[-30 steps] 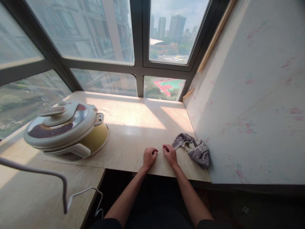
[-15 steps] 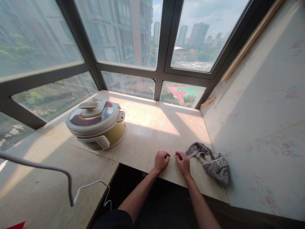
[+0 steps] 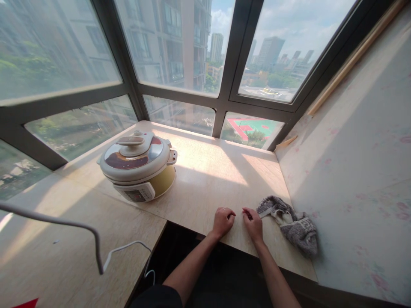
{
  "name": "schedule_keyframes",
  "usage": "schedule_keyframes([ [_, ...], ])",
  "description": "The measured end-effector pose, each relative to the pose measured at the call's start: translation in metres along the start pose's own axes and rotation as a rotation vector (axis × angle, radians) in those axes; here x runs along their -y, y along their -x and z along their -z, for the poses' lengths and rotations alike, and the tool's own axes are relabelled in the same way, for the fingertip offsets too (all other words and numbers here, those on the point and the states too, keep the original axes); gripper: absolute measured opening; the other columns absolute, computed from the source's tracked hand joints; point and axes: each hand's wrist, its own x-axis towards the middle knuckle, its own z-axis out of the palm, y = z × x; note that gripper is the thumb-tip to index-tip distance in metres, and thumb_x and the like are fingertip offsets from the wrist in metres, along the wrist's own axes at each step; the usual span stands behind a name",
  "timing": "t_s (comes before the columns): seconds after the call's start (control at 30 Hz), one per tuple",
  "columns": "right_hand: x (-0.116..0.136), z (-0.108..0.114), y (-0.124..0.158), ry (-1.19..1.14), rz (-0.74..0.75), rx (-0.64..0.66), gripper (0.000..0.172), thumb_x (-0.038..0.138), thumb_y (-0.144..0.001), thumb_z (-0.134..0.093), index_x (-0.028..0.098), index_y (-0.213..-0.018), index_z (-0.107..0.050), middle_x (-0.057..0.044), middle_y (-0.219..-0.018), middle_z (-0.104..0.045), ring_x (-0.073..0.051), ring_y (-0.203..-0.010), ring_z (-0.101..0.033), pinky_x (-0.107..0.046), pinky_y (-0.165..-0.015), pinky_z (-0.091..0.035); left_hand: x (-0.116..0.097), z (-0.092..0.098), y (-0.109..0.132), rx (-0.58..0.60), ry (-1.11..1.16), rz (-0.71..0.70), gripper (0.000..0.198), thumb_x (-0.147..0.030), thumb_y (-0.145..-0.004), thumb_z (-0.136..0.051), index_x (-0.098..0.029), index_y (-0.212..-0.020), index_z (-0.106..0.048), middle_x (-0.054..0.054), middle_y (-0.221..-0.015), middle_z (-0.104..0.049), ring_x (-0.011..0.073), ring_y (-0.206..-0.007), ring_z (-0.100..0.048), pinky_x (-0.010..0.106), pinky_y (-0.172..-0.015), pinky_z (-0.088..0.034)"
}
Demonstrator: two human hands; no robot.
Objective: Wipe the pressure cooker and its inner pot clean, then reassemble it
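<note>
Both my hands rest near the front edge of the pale stone-look counter point(image 3: 205, 188), a small gap between them. My left hand point(image 3: 224, 222) is loosely curled into a fist, with nothing seen in it. Likewise, the fingers of my right hand point(image 3: 253, 223) are bent inward and show nothing held. Close by on its right lies a crumpled grey and white cloth point(image 3: 290, 226); whether its pale edge touches the hand I cannot tell. Farther off to the left stands a white and yellow-green electric cooker point(image 3: 138, 167), its lid closed and its control panel facing forward.
Windows with dark frames point(image 3: 221, 98) enclose the counter at the back and left. A flower-patterned wall point(image 3: 353, 192) bounds the right. A grey cord point(image 3: 64, 222) and a white cable point(image 3: 128, 244) cross the left foreground. At the bottom left shows a red corner point(image 3: 27, 303).
The whole view has shifted slightly, so everything appears a little farther right. My hands keep their curled pose at the counter edge; the cooker and cloth have not moved.
</note>
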Motion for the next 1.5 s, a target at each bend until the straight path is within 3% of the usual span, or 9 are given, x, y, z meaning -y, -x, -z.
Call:
schedule_keyframes([
  [0.23, 0.001, 0.0, -0.004, -0.005, -0.055, 0.002, 0.038, 0.046, -0.075, -0.056, 0.018, -0.092, -0.075, -0.011, -0.088, -0.077, -0.024, -0.075, -0.069, -0.039, -0.075, -0.057, 0.004, 0.012, 0.005, 0.053, 0.023, -0.016, 0.027, -0.006, -0.077, -0.056, -0.021, -0.081, -0.078, 0.005, -0.087, -0.078, 0.0203, -0.085, -0.07, 0.036, -0.092, -0.048],
  [0.43, 0.005, 0.002, -0.013, -0.066, -0.178, 0.032, 0.04, 0.047, -0.068, -0.059, 0.018, -0.091, -0.076, -0.009, -0.085, -0.077, -0.024, -0.072, -0.069, -0.038, -0.072, -0.056, 0.019, 0.034, -0.001, 0.147, 0.048, -0.054, 0.026, -0.005, -0.074, -0.06, -0.023, -0.078, -0.079, 0.001, -0.083, -0.079, 0.017, -0.08, -0.07, 0.029, -0.086, -0.05],
  [0.7, 0.008, -0.002, -0.018, -0.178, -0.249, -0.002, 0.04, 0.045, -0.063, -0.064, 0.017, -0.089, -0.075, -0.01, -0.085, -0.078, -0.025, -0.075, -0.07, -0.036, -0.07, -0.055, 0.035, 0.063, -0.003, 0.037, -0.021, 0.057, 0.028, -0.007, -0.078, -0.054, -0.02, -0.083, -0.079, 0.004, -0.089, -0.079, 0.0194, -0.085, -0.069, 0.033, -0.086, -0.049],
  [1.1, 0.031, -0.021, -0.022, -0.247, -0.285, 0.095, 0.042, 0.047, -0.062, -0.066, 0.018, -0.09, -0.074, -0.009, -0.086, -0.077, -0.025, -0.08, -0.07, -0.037, -0.075, -0.055, 0.034, 0.066, 0.0, 0.026, -0.002, 0.051, 0.027, -0.008, -0.077, -0.056, -0.02, -0.082, -0.08, 0.004, -0.089, -0.079, 0.0197, -0.085, -0.07, 0.032, -0.086, -0.049],
  [1.37, 0.067, -0.039, -0.029, -0.441, -0.343, 0.214, 0.04, 0.041, -0.057, -0.076, 0.017, -0.09, -0.074, -0.008, -0.086, -0.077, -0.022, -0.076, -0.068, -0.033, -0.068, -0.053, 0.036, 0.069, 0.008, -0.129, 0.04, 0.014, 0.025, -0.005, -0.072, -0.057, -0.021, -0.074, -0.077, 0.002, -0.078, -0.077, 0.0176, -0.075, -0.069, 0.031, -0.079, -0.052],
  [1.5, 0.109, -0.062, -0.045, -0.531, -0.263, 0.318, 0.04, 0.039, -0.061, -0.077, 0.016, -0.093, -0.074, -0.007, -0.087, -0.076, -0.019, -0.072, -0.065, -0.032, -0.066, -0.051, 0.039, 0.095, 0.02, -0.379, 0.032, 0.007, 0.027, -0.006, -0.079, -0.049, -0.02, -0.075, -0.072, 0.005, -0.078, -0.074, 0.0189, -0.079, -0.068, 0.032, -0.076, -0.053],
])
